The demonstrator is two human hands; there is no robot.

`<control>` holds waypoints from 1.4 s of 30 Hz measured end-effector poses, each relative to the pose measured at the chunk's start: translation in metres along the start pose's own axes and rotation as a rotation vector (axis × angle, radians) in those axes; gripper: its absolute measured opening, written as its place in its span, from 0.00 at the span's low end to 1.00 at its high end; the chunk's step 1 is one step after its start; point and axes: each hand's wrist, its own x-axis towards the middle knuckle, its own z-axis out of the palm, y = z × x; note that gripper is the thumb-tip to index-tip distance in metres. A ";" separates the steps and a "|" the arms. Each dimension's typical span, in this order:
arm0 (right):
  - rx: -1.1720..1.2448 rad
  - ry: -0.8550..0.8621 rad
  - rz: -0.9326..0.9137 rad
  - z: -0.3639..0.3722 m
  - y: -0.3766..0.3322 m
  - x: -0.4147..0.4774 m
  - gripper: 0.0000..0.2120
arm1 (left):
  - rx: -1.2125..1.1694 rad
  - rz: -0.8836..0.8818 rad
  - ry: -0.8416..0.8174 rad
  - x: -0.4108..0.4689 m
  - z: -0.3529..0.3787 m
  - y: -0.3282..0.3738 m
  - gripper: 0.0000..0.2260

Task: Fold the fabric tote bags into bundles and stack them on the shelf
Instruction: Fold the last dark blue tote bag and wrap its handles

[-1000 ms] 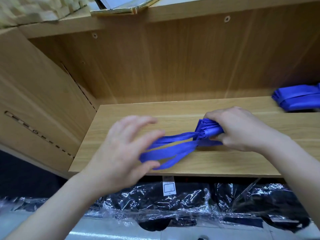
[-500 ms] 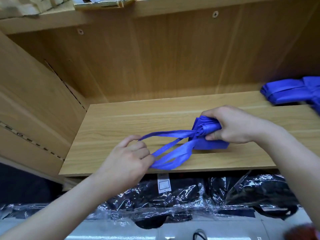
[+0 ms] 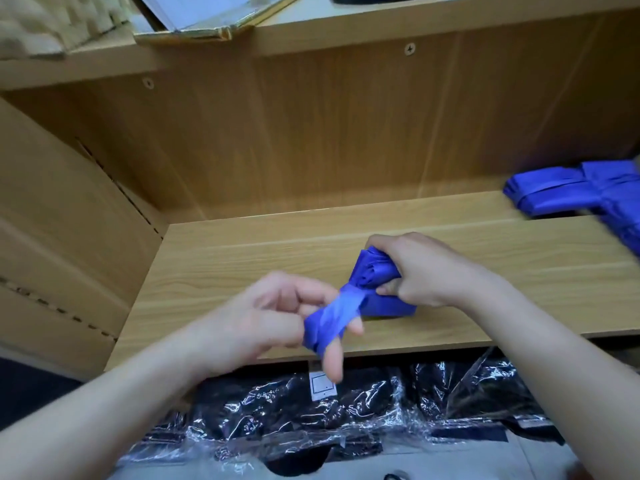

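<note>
Packages point(image 3: 311, 420): nearest the camera, dark goods in crinkled clear plastic lie below the shelf's front edge, with a small white label point(image 3: 322, 386) among them.
Left hand point(image 3: 277, 317): over the shelf's front edge, fingers curled, pinching the blue straps; one finger points down past the edge.
Straps point(image 3: 332, 317): blurred blue bands wound across the left fingers, running to the bundle.
Right hand point(image 3: 426, 271): closed tight round the rolled bag, knuckles up.
Tote bag point(image 3: 374, 275): blue fabric rolled into a bundle, its lower part on the shelf, near the front.
Shelf point(image 3: 242, 265): pale wood board with wooden side and back panels.
Folded bags point(image 3: 571, 188): blue, blurred, at the shelf's far right, well apart from the hands.
Upper shelf point(image 3: 381, 19): above, bearing a gold-edged flat item point(image 3: 214, 26).
</note>
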 end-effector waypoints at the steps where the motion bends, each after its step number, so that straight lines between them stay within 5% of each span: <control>1: 0.001 0.025 -0.013 -0.001 -0.003 0.000 0.15 | -0.192 0.012 0.044 0.004 -0.005 -0.001 0.24; 5: 0.008 0.138 -0.063 -0.004 -0.011 -0.006 0.16 | -0.452 0.143 0.305 0.023 -0.011 -0.005 0.29; 10: 0.055 0.197 -0.192 -0.003 -0.018 -0.024 0.29 | -0.185 0.191 0.603 0.040 -0.023 -0.025 0.28; 13: -0.057 0.155 -0.276 -0.002 -0.022 -0.027 0.35 | 0.010 0.103 0.547 0.044 -0.021 -0.032 0.33; 17: -0.104 0.006 -0.241 0.003 -0.024 -0.016 0.23 | 0.092 0.051 0.475 0.054 -0.012 -0.029 0.36; 19: -0.014 -0.006 -0.222 0.006 -0.023 -0.013 0.19 | 0.097 0.054 0.475 0.059 -0.008 -0.026 0.31; 23: 0.275 -0.010 -0.190 0.003 -0.018 -0.014 0.26 | -0.034 0.067 0.639 0.054 -0.013 -0.027 0.20; 27: 0.232 -0.062 -0.163 -0.007 -0.009 -0.018 0.17 | 0.000 -0.114 0.632 0.029 -0.029 -0.014 0.05; 30: 0.082 -0.088 -0.153 -0.016 -0.008 -0.016 0.15 | 0.368 0.188 0.849 0.015 -0.035 0.018 0.13; 33: -0.087 -0.136 -0.201 -0.020 -0.015 -0.016 0.12 | 1.129 0.471 0.476 0.024 -0.013 0.045 0.29; 36: -0.200 -0.193 -0.215 -0.024 -0.023 -0.020 0.10 | 1.728 0.411 0.126 0.046 0.003 0.030 0.43; 38: -0.203 -0.212 -0.221 -0.025 -0.021 -0.019 0.20 | 1.817 0.390 0.099 0.054 -0.003 0.012 0.40; 40: -0.140 -0.264 -0.219 -0.027 -0.017 -0.018 0.19 | 1.798 0.407 0.165 0.055 -0.019 0.002 0.32; 42: -0.016 -0.288 -0.214 -0.030 -0.007 -0.016 0.21 | 1.728 0.442 0.151 0.052 -0.030 -0.004 0.16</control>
